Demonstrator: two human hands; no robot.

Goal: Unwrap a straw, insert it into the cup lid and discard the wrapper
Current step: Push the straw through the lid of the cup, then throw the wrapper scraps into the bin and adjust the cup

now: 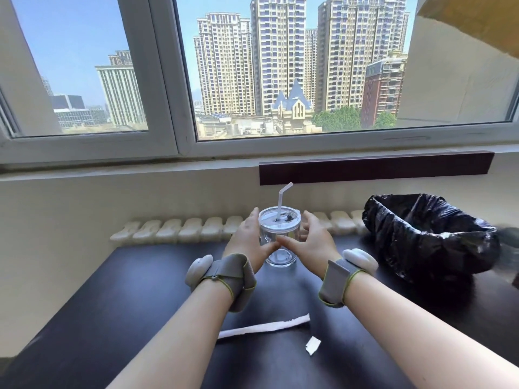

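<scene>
A clear plastic cup with a clear lid stands on the dark table. A white bendy straw sticks up through the lid. My left hand flanks the cup's left side with fingers straight. My right hand is at its right side with fingers loosely bent. The thumbs meet in front of the cup, and neither hand clearly clasps it. The long white paper wrapper lies on the table between my forearms. A small torn wrapper piece lies just in front of it.
A bin lined with a black bag stands at the right, partly over the table's far right corner. A white radiator runs behind the table under the window sill. Both wrists wear grey straps with white pods.
</scene>
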